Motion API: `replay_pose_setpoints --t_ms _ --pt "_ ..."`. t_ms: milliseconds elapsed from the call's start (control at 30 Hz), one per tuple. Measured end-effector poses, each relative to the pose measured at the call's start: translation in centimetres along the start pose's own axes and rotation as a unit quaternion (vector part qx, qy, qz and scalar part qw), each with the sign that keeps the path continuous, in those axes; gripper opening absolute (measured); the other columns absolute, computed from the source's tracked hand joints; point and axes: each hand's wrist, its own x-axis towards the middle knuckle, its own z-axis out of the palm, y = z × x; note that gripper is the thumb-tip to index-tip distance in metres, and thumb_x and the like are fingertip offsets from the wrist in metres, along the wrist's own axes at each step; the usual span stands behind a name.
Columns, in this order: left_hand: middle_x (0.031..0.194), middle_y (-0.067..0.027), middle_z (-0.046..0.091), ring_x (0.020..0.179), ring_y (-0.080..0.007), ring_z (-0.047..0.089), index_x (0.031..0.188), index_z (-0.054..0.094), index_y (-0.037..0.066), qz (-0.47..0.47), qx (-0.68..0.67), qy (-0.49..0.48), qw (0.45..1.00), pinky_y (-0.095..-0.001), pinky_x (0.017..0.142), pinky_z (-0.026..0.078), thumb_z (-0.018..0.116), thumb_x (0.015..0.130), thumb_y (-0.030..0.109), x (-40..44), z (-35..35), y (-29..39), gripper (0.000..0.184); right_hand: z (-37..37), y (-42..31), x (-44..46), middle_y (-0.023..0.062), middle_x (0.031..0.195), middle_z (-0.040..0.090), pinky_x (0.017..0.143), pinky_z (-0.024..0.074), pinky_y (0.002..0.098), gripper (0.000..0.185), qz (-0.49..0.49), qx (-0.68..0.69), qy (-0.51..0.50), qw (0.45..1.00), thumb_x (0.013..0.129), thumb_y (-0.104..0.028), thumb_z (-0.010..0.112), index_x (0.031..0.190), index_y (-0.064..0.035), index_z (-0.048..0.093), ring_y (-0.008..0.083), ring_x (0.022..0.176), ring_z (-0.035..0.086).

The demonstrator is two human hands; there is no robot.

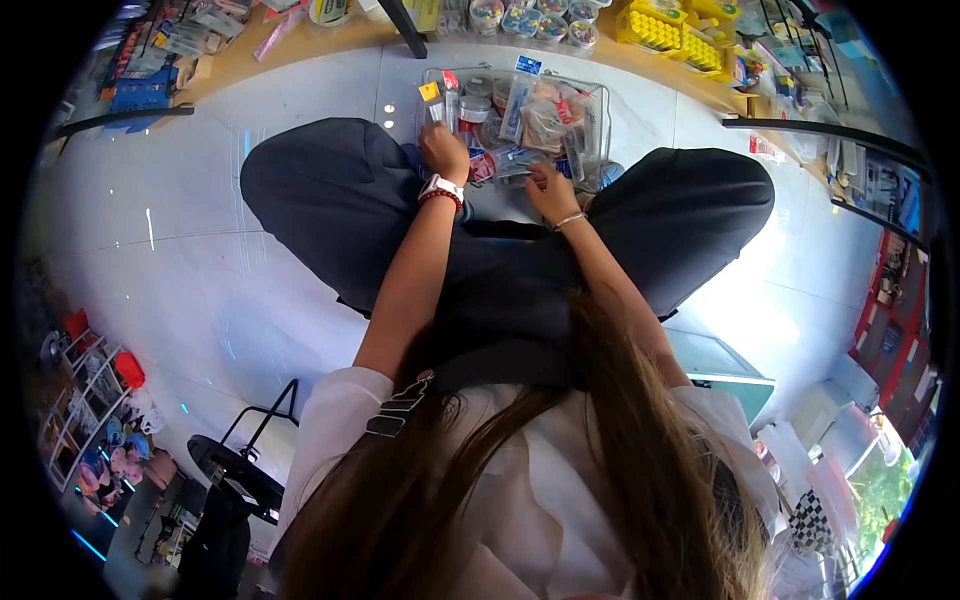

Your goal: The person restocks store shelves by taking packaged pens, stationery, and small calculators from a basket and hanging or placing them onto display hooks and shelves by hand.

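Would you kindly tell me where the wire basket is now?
In the head view, the wire basket is on the floor at upper centre, with the left hand by its left side and the right hand by its near edge.

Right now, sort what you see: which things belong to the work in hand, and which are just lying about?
Apparently in the work:
- wire basket on the floor
- clear packets inside it
- yellow-topped packet at the left hand

Just lying about, on the shelf:
- tubs of coloured bits
- yellow goods
- pink packet
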Motion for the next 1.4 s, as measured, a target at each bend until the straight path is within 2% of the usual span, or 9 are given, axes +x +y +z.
replay_pose_setpoints --t_ms 133,367,467,567,600,733,800,1300,1400 --pt "0.082 -0.0218 0.06 0.085 -0.0358 0.057 0.077 0.062 -0.003 -0.005 -0.016 -0.069 0.997 -0.0423 0.073 0.047 0.067 0.07 0.013 0.2 0.4 -0.9 0.018 0.0 0.4 0.1 0.0149 0.078 0.065 0.064 0.0508 0.0336 0.026 -0.007 -0.005 -0.006 1.0 0.076 -0.015 0.062 0.098 -0.0014 0.06 0.0257 0.068 0.065" --pt "0.089 -0.0203 0.054 0.083 -0.0359 0.056 0.087 0.054 -0.002 0.014 0.016 0.017 1.0 -0.041 0.068 0.048 0.067 0.074 0.02 0.1 -1.6 1.8 0.029 -0.2 -0.1 0.2 0.0139 0.076 0.066 0.064 0.0509 0.0333 0.025 -0.026 -0.003 0.022 0.999 0.076 -0.014 0.062 0.098 -0.0021 0.06 0.0254 0.068 0.065" --pt "0.086 -0.016 0.052 0.076 -0.0302 0.057 0.086 0.051 0.001 0.259 -0.003 -0.024 0.966 -0.0391 0.063 0.048 0.059 0.08 0.016 1.7 -7.3 7.6 0.018 -0.6 -0.9 0.2 0.014 0.076 0.065 0.064 0.051 0.0328 0.023 -0.033 0.029 0.055 0.998 0.076 -0.013 0.062 0.097 -0.0023 0.06 0.0257 0.068 0.065" --pt "0.073 -0.0007 0.047 0.071 -0.0155 0.052 0.071 0.049 0.01 0.715 0.009 -0.011 0.699 -0.0263 0.06 0.041 0.058 0.07 0.015 2.1 -11.5 11.2 0.011 -0.9 -1.2 0.3 0.0141 0.073 0.065 0.061 0.0507 0.0333 0.015 -0.057 -0.043 0.073 0.995 0.078 -0.012 0.06 0.091 -0.0035 0.061 0.0272 0.067 0.064" --pt "0.07 0.0027 0.045 0.071 -0.0108 0.05 0.069 0.048 0.012 0.779 0.018 0.013 0.627 -0.0219 0.06 0.037 0.057 0.067 0.016 1.8 -13.2 12.2 0.011 -1.1 -1.4 0.2 0.0144 0.072 0.064 0.061 0.0505 0.0338 0.013 -0.068 -0.115 0.083 0.988 0.079 -0.013 0.059 0.088 -0.0037 0.06 0.0284 0.067 0.064" --pt "0.067 0.0026 0.046 0.066 -0.0121 0.048 0.062 0.046 0.011 0.886 -0.026 0.008 0.463 -0.0239 0.057 0.038 0.058 0.064 0.015 2.3 -16.7 14.5 0.013 -0.6 0.6 1.3 0.0137 0.074 0.064 0.063 0.0505 0.0328 0.014 -0.072 -0.221 0.076 0.97 0.08 -0.012 0.058 0.091 -0.003 0.06 0.0265 0.069 0.064" --pt "0.066 0.0022 0.046 0.065 -0.0125 0.048 0.06 0.045 0.011 0.893 -0.062 0.024 0.444 -0.0246 0.056 0.038 0.058 0.063 0.016 2.8 -17.2 15.5 0.014 -0.3 1.4 1.8 0.0133 0.075 0.065 0.064 0.0505 0.0322 0.015 -0.064 -0.231 0.067 0.968 0.08 -0.011 0.057 0.093 -0.0027 0.059 0.0256 0.07 0.064" --pt "0.067 0.002 0.048 0.067 -0.0135 0.054 0.065 0.051 0.011 0.903 -0.026 0.023 0.428 -0.0284 0.06 0.045 0.058 0.065 0.016 3.8 -17.9 17.5 0.008 0.9 5.3 2.2 0.0105 0.083 0.065 0.071 0.0505 0.0282 0.02 -0.055 -0.134 0.039 0.989 0.085 -0.006 0.052 0.103 -0.0003 0.057 0.0188 0.077 0.065" --pt "0.073 -0.0022 0.055 0.071 -0.0166 0.058 0.074 0.055 0.008 0.764 -0.094 -0.027 0.638 -0.0302 0.062 0.047 0.06 0.074 0.017 5.3 -15.8 15.6 0.01 -0.4 0.8 0.9 0.0104 0.084 0.066 0.071 0.0501 0.0251 0.02 -0.033 0.072 -0.02 0.997 0.086 -0.005 0.052 0.104 0.0016 0.057 0.0153 0.079 0.064"
